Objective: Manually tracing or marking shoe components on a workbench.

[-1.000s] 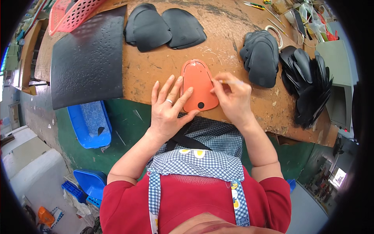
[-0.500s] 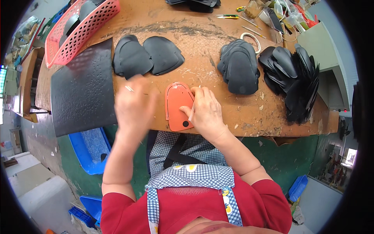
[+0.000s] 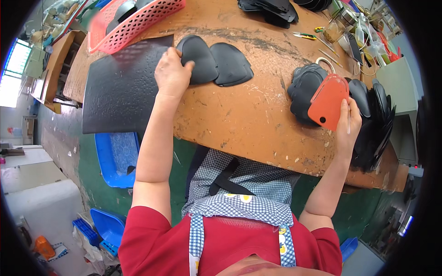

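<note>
At the edge of a small stack of smooth black rounded pieces (image 3: pixel 200 64), my left hand (image 3: pixel 173 76) has its thumb over the top piece and its fingers along the left rim; it appears to grip that piece. My right hand (image 3: pixel 348 122) is closed on a flat orange template (image 3: pixel 329 102) with curved slots and a round hole. A thin whitish stick also shows along those fingers. The template is tilted above a stack of black pieces (image 3: pixel 304 89) and hides part of it. A second small black stack (image 3: pixel 231 64) lies beside the first, overlapping it slightly.
A large black sheet (image 3: pixel 122 92) covers the table's left side, with a pink basket (image 3: pixel 138 27) behind it. More black pieces (image 3: pixel 375 119) heap at the right. A tape roll (image 3: pixel 325 61), a cutter (image 3: pixel 304 36) and jars stand farther back. A blue tub (image 3: pixel 110 161) sits below.
The right hand has lifted the orange template off the table and carried it right. My left hand has moved up and forward to the left black stack. The view has shifted.
</note>
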### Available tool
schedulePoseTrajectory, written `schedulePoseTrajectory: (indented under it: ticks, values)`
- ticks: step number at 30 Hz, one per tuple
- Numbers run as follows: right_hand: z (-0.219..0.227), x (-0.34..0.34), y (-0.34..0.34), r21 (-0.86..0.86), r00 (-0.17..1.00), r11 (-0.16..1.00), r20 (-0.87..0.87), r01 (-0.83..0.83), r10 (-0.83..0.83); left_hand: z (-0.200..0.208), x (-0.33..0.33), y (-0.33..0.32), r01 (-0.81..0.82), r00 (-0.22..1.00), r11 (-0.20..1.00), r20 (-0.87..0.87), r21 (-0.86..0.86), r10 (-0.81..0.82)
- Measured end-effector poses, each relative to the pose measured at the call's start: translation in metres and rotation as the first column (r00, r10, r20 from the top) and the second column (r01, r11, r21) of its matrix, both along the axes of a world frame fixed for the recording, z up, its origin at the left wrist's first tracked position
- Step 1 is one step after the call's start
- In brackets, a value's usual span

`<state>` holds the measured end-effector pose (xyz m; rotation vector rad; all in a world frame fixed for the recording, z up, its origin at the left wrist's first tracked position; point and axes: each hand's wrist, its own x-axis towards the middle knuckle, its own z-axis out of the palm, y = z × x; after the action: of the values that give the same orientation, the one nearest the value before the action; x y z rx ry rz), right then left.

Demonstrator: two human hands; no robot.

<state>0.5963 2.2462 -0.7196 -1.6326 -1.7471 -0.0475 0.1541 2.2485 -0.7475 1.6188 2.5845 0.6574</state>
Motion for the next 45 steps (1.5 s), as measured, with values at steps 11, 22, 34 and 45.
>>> schedulePoseTrajectory:
  ticks: [11,22,34,45]
  values:
    - [0.007,-0.073,-0.044,-0.125,0.58,0.89,-0.796,-0.438,0.173,0.004,-0.007,-0.008,0.166,0.984,0.986,-0.07,0.023,-0.164]
    - [-0.051,-0.112,-0.055,0.178,0.724,0.784,-0.306,-0.594,0.618,0.004,0.122,0.276,0.651,0.437,0.751,-0.752,-0.115,-0.493]
    - [-0.045,-0.108,-0.044,0.118,0.69,0.758,-0.344,-0.641,0.637,-0.022,0.088,0.342,0.836,0.432,0.547,-0.565,-0.04,-0.703]
    - [-0.046,-0.116,-0.045,0.173,0.758,0.815,-0.302,-0.553,0.578,0.075,0.017,0.238,0.83,0.319,0.519,-0.59,-0.204,-0.742]
